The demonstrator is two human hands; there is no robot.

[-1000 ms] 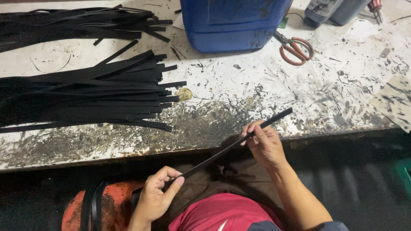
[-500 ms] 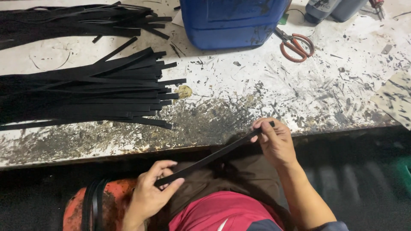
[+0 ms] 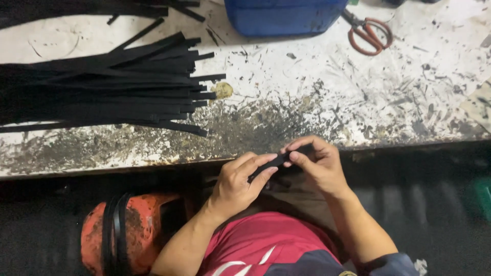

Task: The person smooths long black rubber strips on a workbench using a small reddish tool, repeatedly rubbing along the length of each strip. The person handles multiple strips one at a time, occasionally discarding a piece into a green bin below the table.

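Both hands met just below worktable edge (image 3: pixel 153 166). Left hand (image 3: pixel 236 184) and right hand (image 3: pixel 319 166) pinched same black strip (image 3: pixel 276 161), fingertips nearly touching. Strip's visible part short, long axis running lower-left to upper-right between hands; rest hidden, length unclear. Neither hand nearer. Strip pile (image 3: pixel 102 87) on table, well left; scissors (image 3: pixel 371 36) at far right.

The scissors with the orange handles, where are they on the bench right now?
The scissors lie at the top right of the head view, on the paint-spattered bench, just right of the blue container and well beyond both hands.
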